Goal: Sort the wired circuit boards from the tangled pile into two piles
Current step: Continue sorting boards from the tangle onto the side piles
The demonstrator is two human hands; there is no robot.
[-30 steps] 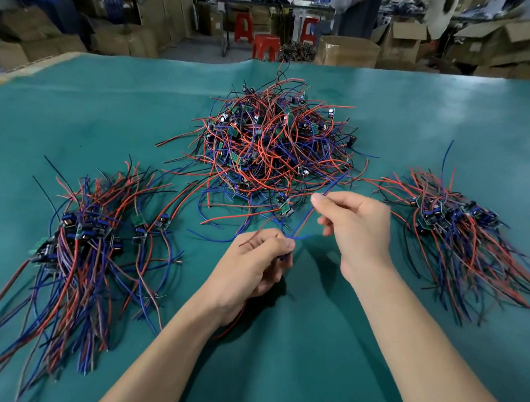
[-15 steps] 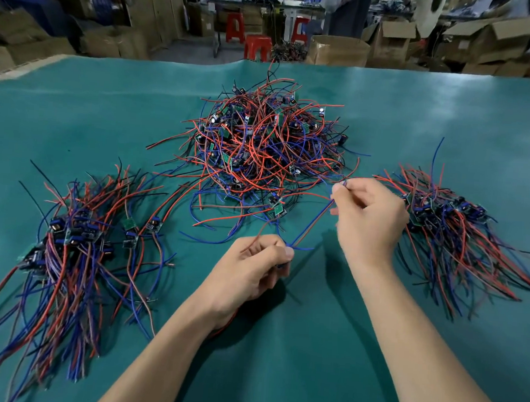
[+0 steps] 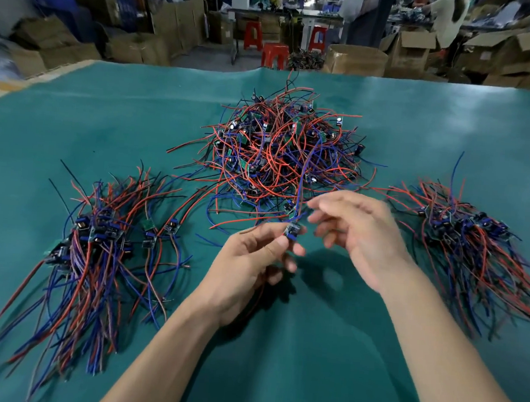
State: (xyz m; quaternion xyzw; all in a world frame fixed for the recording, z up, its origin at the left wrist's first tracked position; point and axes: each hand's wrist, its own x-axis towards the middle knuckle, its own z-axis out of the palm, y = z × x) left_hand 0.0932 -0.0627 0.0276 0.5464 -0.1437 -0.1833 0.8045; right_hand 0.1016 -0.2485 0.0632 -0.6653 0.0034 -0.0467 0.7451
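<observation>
Head view: the left hand (image 3: 250, 262) is pinching a small wired board (image 3: 292, 231) just in front of the tangled pile (image 3: 279, 158). The right hand (image 3: 358, 235), fingers released now, is letting go of the blue wire it was stretching, so the board is coming free for sorting.

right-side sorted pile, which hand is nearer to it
Right. The right hand hovers just left of the right-side sorted pile; the left hand sits farther left, holding a small board.

Nothing readable here tbh; the circuit boards (image 3: 291, 231) are too small and blurry for any print; the cardboard boxes (image 3: 355, 60) at the back show no legible labels or numbers either
</observation>
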